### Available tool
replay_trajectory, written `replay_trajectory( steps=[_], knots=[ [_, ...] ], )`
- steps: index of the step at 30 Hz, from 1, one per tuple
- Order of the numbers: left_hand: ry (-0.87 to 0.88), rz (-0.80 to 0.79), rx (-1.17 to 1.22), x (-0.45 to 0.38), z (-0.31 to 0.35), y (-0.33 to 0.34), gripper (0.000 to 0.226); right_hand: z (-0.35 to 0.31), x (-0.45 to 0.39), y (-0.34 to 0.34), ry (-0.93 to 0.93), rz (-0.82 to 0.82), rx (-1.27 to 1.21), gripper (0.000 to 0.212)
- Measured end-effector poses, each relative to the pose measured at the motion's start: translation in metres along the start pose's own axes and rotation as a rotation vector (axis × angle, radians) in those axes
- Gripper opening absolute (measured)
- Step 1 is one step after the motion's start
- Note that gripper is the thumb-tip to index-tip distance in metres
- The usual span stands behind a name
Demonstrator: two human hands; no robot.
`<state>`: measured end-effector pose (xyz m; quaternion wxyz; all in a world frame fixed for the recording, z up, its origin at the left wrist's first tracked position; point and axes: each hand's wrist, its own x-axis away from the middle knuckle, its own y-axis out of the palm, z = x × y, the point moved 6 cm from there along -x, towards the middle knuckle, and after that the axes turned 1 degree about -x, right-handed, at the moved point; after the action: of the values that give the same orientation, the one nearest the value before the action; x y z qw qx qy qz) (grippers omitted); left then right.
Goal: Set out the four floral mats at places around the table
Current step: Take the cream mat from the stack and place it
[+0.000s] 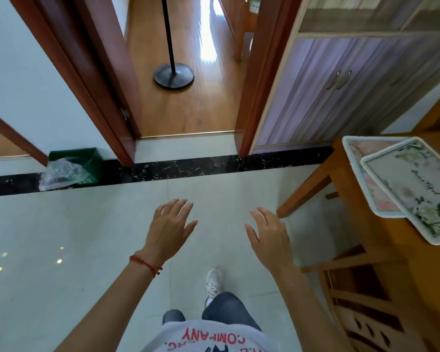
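Overhead, head view: left hand [172, 226] and right hand [268, 236] held out over tile floor [61, 250], fingers spread and relaxed, holding nothing. Red cord on left wrist. Mats [414, 189] lie overlapped at table [353, 199] corner, far right, well apart from both hands; two visible, upper one floral with script. Chair [361, 301] tucked below. Green bin [87, 161] by wall; lamp base [173, 75] beyond doorway.
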<state>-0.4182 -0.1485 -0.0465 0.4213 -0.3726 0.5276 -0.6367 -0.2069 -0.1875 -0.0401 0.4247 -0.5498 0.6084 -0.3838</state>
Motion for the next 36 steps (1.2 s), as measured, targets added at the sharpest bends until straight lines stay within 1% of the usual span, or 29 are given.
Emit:
replay_trajectory(
  steps=[4,6,10,13,15,18,22,25,28,31,33,34,36],
  knots=[
    [0.009,0.025,-0.004,-0.061,0.004,-0.008,0.071,0.02,-0.051,-0.008,-0.027,0.048,0.016,0.069],
    [0.015,0.005,0.003,-0.09,0.006,-0.011,0.071,0.03,-0.077,-0.011,-0.002,0.018,0.008,0.068],
    [0.048,-0.012,-0.005,-0.137,0.013,-0.011,0.071,0.049,-0.111,-0.015,0.035,0.041,0.018,0.066],
    [0.103,-0.037,-0.007,-0.175,0.02,-0.009,0.071,0.068,-0.135,-0.016,0.097,0.033,0.008,0.057],
    [0.151,-0.041,-0.009,-0.202,0.027,-0.007,0.071,0.079,-0.148,-0.017,0.138,0.051,0.016,0.053],
    [0.229,-0.059,-0.017,-0.247,0.039,-0.005,0.07,0.095,-0.17,-0.024,0.208,0.059,0.018,0.064],
    [0.362,-0.072,-0.012,-0.306,0.06,-0.004,0.064,0.12,-0.195,-0.032,0.333,0.079,0.062,0.066],
    [0.47,-0.078,-0.016,-0.346,0.081,-0.01,0.068,0.138,-0.211,-0.036,0.444,0.083,0.077,0.061],
    [0.576,-0.084,-0.004,-0.381,0.102,-0.013,0.068,0.154,-0.221,-0.043,0.548,0.125,0.049,0.052],
    [0.681,-0.084,0.009,-0.407,0.125,-0.012,0.057,0.167,-0.222,-0.056,0.669,0.194,0.025,0.04],
    [0.744,-0.089,0.021,-0.42,0.143,-0.01,0.052,0.174,-0.218,-0.064,0.725,0.202,0.035,0.04],
    [0.777,-0.093,0.034,-0.424,0.153,-0.01,0.053,0.178,-0.214,-0.067,0.754,0.204,0.042,0.04],
    [0.847,-0.107,0.029,-0.43,0.173,-0.006,0.06,0.19,-0.2,-0.072,0.836,0.207,0.028,0.037]
  ],
)
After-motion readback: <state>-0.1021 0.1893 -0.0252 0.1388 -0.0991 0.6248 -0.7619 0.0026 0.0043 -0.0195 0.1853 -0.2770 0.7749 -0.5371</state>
